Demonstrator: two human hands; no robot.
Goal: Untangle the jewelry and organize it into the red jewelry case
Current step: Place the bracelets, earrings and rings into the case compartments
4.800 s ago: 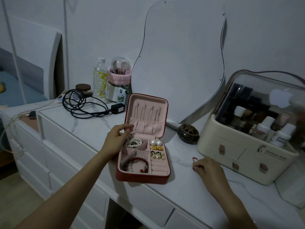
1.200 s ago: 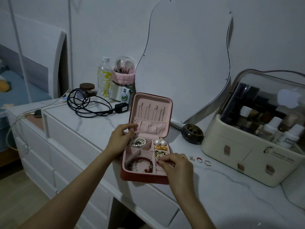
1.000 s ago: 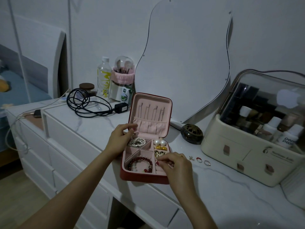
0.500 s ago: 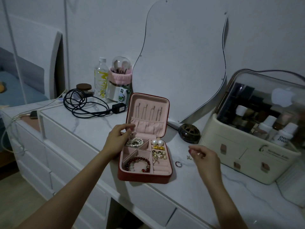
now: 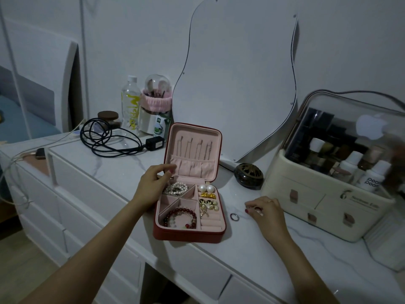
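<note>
From the head camera, the red jewelry case [image 5: 188, 234] sits open at the near edge of the marble dresser top [image 5: 114, 172], lid upright with thin chains hanging against its pink lining. The left hand [image 5: 153, 185] steadies it at the case's nine o'clock, fingers loosely curled, thumb and forefinger touching the lid's lower corner by the hinge and holding nothing else. Inside, the pearl bracelet [image 5: 176, 188] fills the far-left compartment, the red bead bracelet [image 5: 180, 218] the near-left one, pearl studs [image 5: 206, 188] and gold earrings [image 5: 208, 204] the right column, with a small gold piece [image 5: 203, 213] resting across the ring rolls. The right hand [image 5: 266, 210] rests at the case's three o'clock, fingers bunched narrow on the marble over something small and pale, perhaps a ring; I cannot tell whether it is gripped. A dark ring [image 5: 234, 217] lies loose between hand and case. So this looks like the ring-collecting step: next comes a fine pinch, a lift, and a press into a ring-roll slot. Against half a second ago, the right hand has dropped from mid-air onto the tabletop, slightly farther right, while the left hand and the dark ring have not budged; a second ago that right hand was working inside the case.
</note>
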